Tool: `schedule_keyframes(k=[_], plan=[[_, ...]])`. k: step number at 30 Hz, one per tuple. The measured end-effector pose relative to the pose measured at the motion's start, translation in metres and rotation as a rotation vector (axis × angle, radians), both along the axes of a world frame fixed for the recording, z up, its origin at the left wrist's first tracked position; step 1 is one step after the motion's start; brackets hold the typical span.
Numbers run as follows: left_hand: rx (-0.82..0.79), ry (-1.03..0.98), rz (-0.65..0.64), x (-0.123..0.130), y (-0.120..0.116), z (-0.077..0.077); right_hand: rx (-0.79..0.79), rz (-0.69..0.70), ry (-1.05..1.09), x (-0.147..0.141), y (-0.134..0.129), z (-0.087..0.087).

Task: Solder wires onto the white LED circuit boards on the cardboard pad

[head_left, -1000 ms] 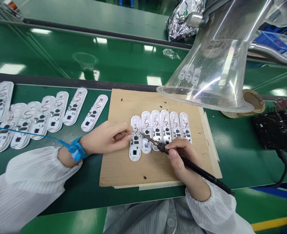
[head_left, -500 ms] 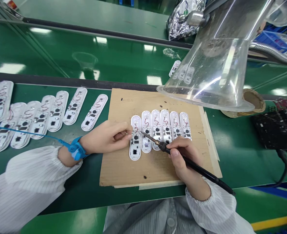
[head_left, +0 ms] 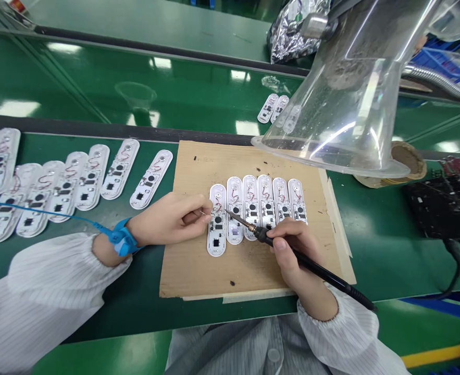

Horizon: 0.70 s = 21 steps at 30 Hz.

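Note:
Several white oval boards with red wires stand in a row on a cardboard sheet [head_left: 198,271]. At the left edge of the leftmost board [head_left: 216,234], my left hand [head_left: 175,219] pinches a thin wire, probably solder, whose end shows at the fingertips. My right hand [head_left: 298,255] is wrapped round a black soldering iron [head_left: 319,269]. The iron's tip points left, close to the upper right side of that leftmost board; whether it touches is too small to tell. A blue strap [head_left: 123,238] circles my left wrist.
More boards [head_left: 91,177] lie at the left, some overlapping. A clear funnel-shaped hood [head_left: 343,114] hangs at the upper right. Behind it are small boards [head_left: 268,108] on the green belt and a foil bag [head_left: 294,31]. A black device [head_left: 444,200] sits at the right.
The small boards on the far green belt have shifted left, and another shows clear of the hood. Both hands and the iron are almost unmoved.

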<state>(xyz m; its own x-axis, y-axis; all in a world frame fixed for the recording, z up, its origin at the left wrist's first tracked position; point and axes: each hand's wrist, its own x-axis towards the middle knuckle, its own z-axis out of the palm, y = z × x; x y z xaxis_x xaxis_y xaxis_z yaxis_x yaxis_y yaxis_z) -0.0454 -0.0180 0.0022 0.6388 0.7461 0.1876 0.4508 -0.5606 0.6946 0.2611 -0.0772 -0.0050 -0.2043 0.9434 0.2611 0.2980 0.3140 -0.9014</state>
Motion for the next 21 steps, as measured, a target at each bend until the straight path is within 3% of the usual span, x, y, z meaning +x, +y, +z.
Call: schedule_keyframes(k=[6,14,21], plan=[[-0.035,0.016,0.025,0.0005,-0.0006,0.0009,0.000,-0.006,0.003,0.0009,-0.0005,-0.0006],[0.114,-0.039,-0.005,-0.0010,-0.0010,-0.0010,-0.019,-0.092,0.102,0.0005,-0.0002,-0.0009],[0.117,-0.062,0.037,-0.0012,-0.0026,-0.0006,0.011,-0.164,0.077,-0.0024,0.0006,-0.0023]])
